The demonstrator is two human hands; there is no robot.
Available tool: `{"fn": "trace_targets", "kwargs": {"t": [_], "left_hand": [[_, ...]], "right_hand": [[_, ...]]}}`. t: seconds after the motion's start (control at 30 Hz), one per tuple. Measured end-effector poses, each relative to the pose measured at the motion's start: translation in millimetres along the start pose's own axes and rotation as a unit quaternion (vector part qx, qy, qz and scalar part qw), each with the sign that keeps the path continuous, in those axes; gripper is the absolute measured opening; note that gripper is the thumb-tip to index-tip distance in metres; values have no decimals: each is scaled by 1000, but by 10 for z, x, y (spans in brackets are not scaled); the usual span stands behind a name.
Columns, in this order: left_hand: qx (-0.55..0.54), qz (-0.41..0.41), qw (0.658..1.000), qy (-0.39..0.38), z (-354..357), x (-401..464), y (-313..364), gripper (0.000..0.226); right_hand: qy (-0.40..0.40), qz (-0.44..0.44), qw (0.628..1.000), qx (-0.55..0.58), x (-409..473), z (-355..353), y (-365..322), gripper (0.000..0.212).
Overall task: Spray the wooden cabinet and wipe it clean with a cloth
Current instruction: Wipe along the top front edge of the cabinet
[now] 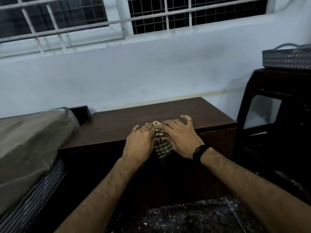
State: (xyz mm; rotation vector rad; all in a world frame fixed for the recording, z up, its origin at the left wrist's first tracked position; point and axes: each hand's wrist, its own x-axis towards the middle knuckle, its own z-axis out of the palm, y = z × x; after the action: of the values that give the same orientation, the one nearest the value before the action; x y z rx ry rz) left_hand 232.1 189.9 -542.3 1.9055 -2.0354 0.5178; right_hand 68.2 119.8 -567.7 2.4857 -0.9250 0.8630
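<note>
Checked cloth (161, 145), bunched at frame centre on the wooden cabinet (193, 113), judged soft, light; left hand (139, 143) and right hand (180, 140) press it, fingers extended; grip the bunched middle.

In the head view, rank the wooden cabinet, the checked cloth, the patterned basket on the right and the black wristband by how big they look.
1. wooden cabinet, by far the largest.
2. patterned basket, though the frame edge cuts it off and it sits farther away.
3. checked cloth, partly hidden under both hands.
4. black wristband, the smallest.
</note>
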Motion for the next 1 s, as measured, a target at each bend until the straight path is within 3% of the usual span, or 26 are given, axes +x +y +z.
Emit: {"fn": "trace_targets", "kwargs": {"t": [0.77, 1.0], "left_hand": [[-57, 106, 992, 21, 174, 747, 1507, 40], [-49, 150, 987, 29, 224, 966, 1898, 34]], "right_hand": [[-14, 61, 994, -88, -785, -564, 1366, 48], [-63, 100, 987, -110, -987, -810, 1676, 40]]}}
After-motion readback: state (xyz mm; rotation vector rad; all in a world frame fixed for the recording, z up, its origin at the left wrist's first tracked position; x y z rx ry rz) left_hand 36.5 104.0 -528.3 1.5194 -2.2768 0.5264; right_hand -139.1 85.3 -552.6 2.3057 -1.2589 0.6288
